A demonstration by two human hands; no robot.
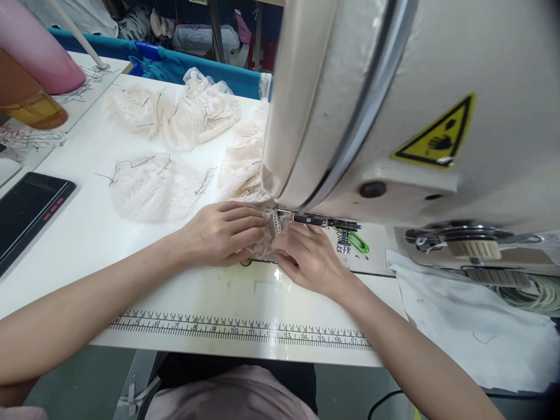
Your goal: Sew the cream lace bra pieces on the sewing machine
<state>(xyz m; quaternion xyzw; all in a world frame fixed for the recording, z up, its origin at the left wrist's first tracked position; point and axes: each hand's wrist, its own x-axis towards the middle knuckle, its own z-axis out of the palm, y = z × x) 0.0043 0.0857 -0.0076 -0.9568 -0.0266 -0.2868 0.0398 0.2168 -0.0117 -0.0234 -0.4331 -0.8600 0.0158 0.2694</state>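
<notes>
Cream lace fabric (272,228) lies under the head of a sewing machine (301,105), at the needle area. My left hand (227,233) is on the fabric's left side, its fingers bent over and pressing on it. Close by on the right, my right hand (308,256) has its fingers curled on the lace edge. The fingertips of both hands are partly hidden. More of the lace (245,154) runs back along the left side of the machine head. The needle itself is out of sight.
Loose lace pieces (175,116) with dark threads lie behind, another lace piece (157,189) farther left. A phone (32,213) rests at the left. A printed ruler (245,329) follows the front edge. White cloth (464,321) lies right, near a thread tension dial (475,248).
</notes>
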